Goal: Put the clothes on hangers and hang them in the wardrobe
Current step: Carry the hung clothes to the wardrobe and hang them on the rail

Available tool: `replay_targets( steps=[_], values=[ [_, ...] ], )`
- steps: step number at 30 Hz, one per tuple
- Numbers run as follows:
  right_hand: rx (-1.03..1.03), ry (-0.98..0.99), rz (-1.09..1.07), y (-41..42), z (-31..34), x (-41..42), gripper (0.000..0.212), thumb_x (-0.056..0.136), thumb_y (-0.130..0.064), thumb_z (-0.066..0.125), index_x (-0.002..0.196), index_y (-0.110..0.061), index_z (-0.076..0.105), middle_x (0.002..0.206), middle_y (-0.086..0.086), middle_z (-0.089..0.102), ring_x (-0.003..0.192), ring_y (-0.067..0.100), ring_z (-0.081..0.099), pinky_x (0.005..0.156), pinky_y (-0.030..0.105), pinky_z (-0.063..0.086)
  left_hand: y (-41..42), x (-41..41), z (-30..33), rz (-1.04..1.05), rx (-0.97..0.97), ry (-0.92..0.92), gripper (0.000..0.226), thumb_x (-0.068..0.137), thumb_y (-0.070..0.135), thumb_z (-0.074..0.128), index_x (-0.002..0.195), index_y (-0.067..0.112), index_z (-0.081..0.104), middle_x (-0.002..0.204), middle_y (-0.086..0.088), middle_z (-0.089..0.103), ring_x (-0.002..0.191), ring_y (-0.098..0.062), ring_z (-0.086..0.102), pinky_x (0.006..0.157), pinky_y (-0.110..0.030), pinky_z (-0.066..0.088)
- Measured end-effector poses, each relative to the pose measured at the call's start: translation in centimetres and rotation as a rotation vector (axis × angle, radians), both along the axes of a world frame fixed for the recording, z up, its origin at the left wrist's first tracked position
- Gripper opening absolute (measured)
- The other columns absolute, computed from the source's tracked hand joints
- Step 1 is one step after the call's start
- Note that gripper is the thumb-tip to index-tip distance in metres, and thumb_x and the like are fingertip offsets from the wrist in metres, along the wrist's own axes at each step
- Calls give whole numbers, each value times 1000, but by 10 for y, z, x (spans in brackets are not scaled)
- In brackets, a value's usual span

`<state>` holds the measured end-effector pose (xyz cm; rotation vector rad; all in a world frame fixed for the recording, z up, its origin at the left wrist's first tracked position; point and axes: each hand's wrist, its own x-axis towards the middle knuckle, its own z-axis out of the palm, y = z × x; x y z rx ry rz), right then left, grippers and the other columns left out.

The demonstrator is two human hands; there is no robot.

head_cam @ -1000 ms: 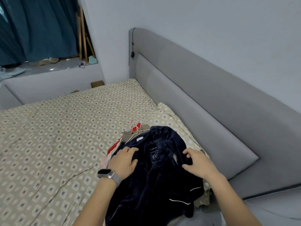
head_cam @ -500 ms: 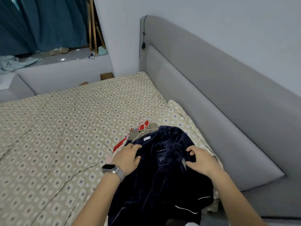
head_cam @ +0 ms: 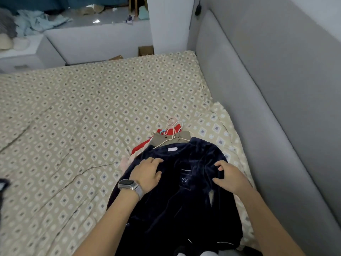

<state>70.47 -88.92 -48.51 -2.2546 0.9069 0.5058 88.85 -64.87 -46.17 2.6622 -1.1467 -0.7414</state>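
A dark navy velvet garment (head_cam: 184, 196) with a white neck label lies on top of a small pile of clothes on the bed. My left hand (head_cam: 147, 172), with a watch on its wrist, rests on the garment's left shoulder with the fingers slightly bent. On the right shoulder, my right hand (head_cam: 230, 178) pinches a fold of the fabric between bent fingers and thumb. A white wire hanger (head_cam: 172, 138) sticks out at the collar, lying over an olive garment (head_cam: 166, 140) and a red garment (head_cam: 143, 145). No wardrobe is in view.
The patterned bedspread (head_cam: 83, 117) stretches out to the left. A grey padded headboard (head_cam: 267, 108) runs along the right side, with a pillow (head_cam: 215, 126) against it. Beyond the bed are a low white ledge (head_cam: 96, 39) with scattered cloth and a small cardboard box (head_cam: 145, 50).
My view has tilted down and nearer to the pile. Both hands stay on the navy garment's shoulders, almost in the same place.
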Motion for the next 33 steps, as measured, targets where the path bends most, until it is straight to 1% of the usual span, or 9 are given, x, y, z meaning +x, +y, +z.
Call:
replay_targets(
  steps=[3,7,10,14,19,24,26,29,33],
  values=[
    [26,3,45,-23,-26,19,53,86,-27,69,134,-22,46,126,-1,53,100,12,52,84,25,46,-15,6,-15,49,22,20,46,94,31,48,139,26,39,129,-2,50,117,-23,48,95,-40,44],
    [16,-7,102,-48,-66,48,58,84,-30,71,135,-21,46,129,3,55,117,20,53,96,35,47,-29,12,-36,121,40,44,45,95,31,47,139,25,39,129,-1,49,117,-22,47,94,-39,43],
    [-10,-33,114,-63,-93,74,61,84,-30,70,138,-20,44,135,5,51,126,25,47,103,41,43,-32,14,-51,167,41,61,45,95,31,47,139,25,38,130,0,49,117,-21,46,95,-37,43],
    [-80,-59,104,-76,-124,113,63,86,-28,66,142,-14,40,139,10,50,127,30,45,109,42,36,-25,16,-63,219,57,80,45,96,32,46,140,26,37,131,2,48,117,-18,47,94,-35,43],
    [-152,95,204,-81,-140,162,70,90,-38,61,150,-23,28,148,9,39,134,35,34,107,47,35,-9,27,-66,289,58,66,45,96,31,46,139,25,38,131,0,48,119,-18,47,97,-37,42],
    [-168,257,185,-76,-170,166,61,91,-48,55,141,-18,37,139,14,48,129,37,40,107,49,35,14,23,-63,386,36,70,44,95,29,47,138,25,41,128,0,50,118,-18,48,96,-37,43],
    [-164,231,122,-69,-177,161,63,92,-51,52,139,-13,37,130,16,55,121,38,49,101,47,41,21,18,-64,420,38,72,43,95,30,47,138,25,41,128,1,50,118,-18,48,97,-35,42],
    [-206,201,118,-58,-174,154,66,90,-65,45,127,-10,47,111,15,63,103,35,59,83,43,51,29,12,-66,452,49,90,44,96,31,46,139,26,39,128,2,49,118,-18,47,98,-33,41],
    [-312,30,89,-41,-154,143,69,82,-80,39,110,-20,59,77,2,65,77,27,64,57,30,46,36,3,-68,478,49,114,44,96,31,45,140,26,38,129,3,49,116,-17,48,96,-33,42]
  ],
)
